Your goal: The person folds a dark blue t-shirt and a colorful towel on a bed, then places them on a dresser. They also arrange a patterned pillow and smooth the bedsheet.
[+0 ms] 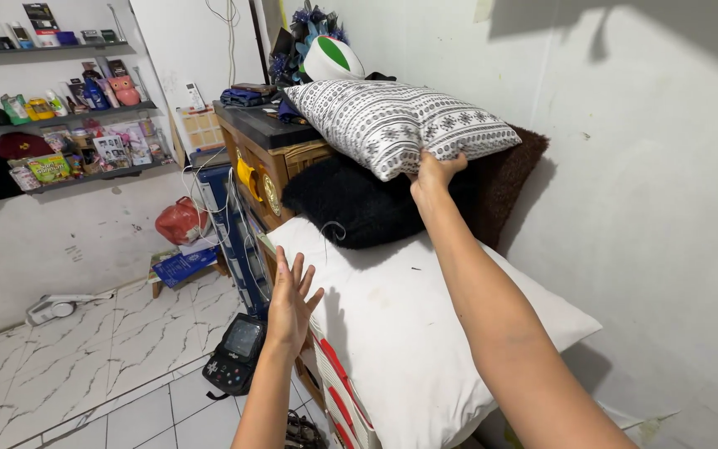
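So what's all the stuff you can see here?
patterned pillow: 1, white and grey, top of the stack
fluffy cushion: 1, black, under the patterned pillow
brown cushion: 1, dark brown, against the wall
big pillow: 1, white, bottom of the stack
wooden cabinet: 1, brown, behind the pillows
shelves: 3, grey, left wall, crowded
bag: 1, red, below the shelves
handheld device: 1, black, floor
left hand: open, by the big pillow
right hand: gripping the patterned pillow

You are in a small lived-in room of a home, shown by the stacked white, black furry and patterned grey-and-white pillows [396,120] against the plain white wall [650,208], the grey wall shelves [85,112] crowded with toiletries and snacks, and the marble-look white tiled floor [85,357].
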